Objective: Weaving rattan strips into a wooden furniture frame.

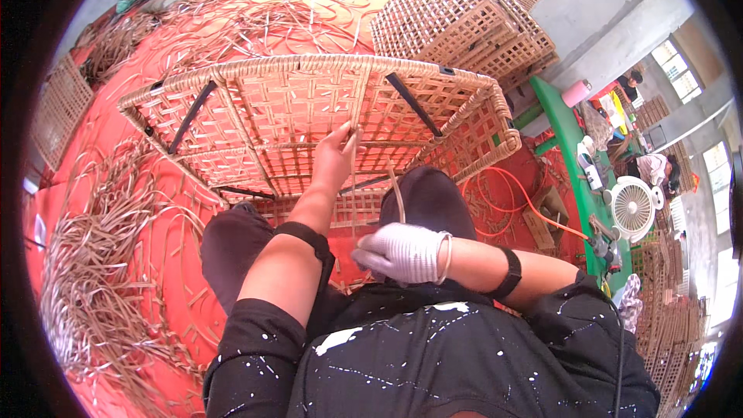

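A woven wicker panel (309, 108) with a thick wrapped rim and black metal bars stands tilted in front of my knees. At the middle of its weave, my bare left hand (333, 162) is closed, fingertips pinching a thin strip against the lattice. My right hand (402, 254), in a white knitted glove, is lower down near my lap. It is closed on a flat brown wicker strip (399, 195), whose free end curves up beside my right knee. A thin length also seems to run between the two hands; the gloved fingertips are slightly blurred.
Loose wicker strips (101, 271) are heaped on the red floor at left. Woven panels (449, 19) are stacked at the back. On the right are a green bench (569, 159) with a white fan (633, 207) and tools, an orange hose (534, 205), and people farther off.
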`<control>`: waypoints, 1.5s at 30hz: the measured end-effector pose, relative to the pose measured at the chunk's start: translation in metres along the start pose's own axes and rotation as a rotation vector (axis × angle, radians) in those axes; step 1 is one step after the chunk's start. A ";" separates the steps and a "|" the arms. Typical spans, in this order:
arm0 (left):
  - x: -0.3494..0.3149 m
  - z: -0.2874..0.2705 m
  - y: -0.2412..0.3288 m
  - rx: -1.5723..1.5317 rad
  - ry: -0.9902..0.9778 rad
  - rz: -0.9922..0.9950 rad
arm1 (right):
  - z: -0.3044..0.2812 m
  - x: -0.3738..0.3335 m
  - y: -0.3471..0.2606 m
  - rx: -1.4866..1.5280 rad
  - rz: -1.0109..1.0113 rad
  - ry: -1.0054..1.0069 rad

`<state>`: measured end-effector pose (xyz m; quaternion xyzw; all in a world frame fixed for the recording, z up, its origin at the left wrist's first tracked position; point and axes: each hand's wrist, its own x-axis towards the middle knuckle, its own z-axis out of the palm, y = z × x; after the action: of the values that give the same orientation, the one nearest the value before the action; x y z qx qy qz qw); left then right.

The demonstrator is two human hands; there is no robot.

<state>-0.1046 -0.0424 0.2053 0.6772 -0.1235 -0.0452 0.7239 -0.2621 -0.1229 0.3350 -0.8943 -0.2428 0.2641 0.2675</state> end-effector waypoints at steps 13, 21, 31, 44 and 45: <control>0.020 -0.005 0.009 -0.117 -0.082 -0.245 | -0.090 0.107 0.095 0.850 0.067 0.590; 0.024 -0.006 0.018 -0.102 -0.197 -0.260 | -0.077 0.106 0.104 0.607 -0.015 0.511; 0.020 -0.021 0.003 0.100 -0.318 -0.180 | -0.084 0.071 0.069 -0.596 0.399 0.384; -0.001 -0.002 0.003 0.092 0.034 0.023 | -0.020 -0.027 -0.006 0.046 0.077 0.069; 0.000 -0.001 0.002 0.154 0.078 0.026 | -0.026 -0.023 0.000 0.057 0.063 0.057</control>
<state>-0.1048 -0.0408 0.2069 0.7305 -0.1070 0.0002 0.6745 -0.2632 -0.1449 0.3613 -0.9006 -0.1992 0.2538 0.2912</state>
